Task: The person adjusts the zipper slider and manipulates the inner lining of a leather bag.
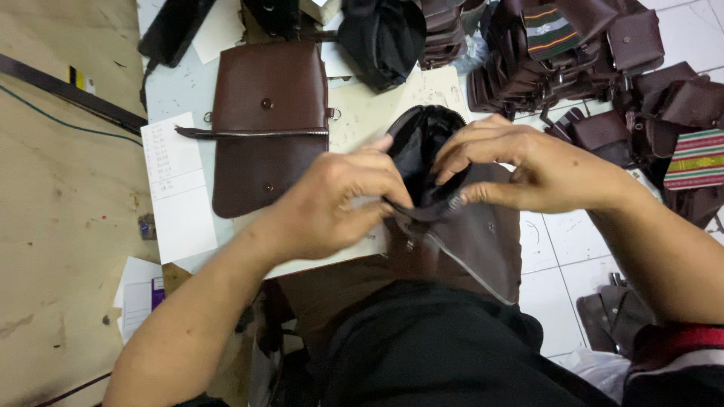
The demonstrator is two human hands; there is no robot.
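Brown leather pouch (467, 234) held at centre of frame, above lap, its zipped mouth pulled open to show black lining (418, 147). Left hand (332, 203) closed on near rim, fingers (388, 188) pinched tight on edge. Right hand (528, 169) curled over far rim, fingers (460, 154) hooked into opening (thumb pressed on outside). Second brown pouch (268, 124) laid flat on tabletop (377, 105), upper left of centre, beside white paper sheet (177, 188). Heap of similar pouches (603, 68) seen at upper right.

Open pouch (445, 203) between both hands, flat bag (268, 124) on table (369, 113) left, bag pile (588, 68) right behind.
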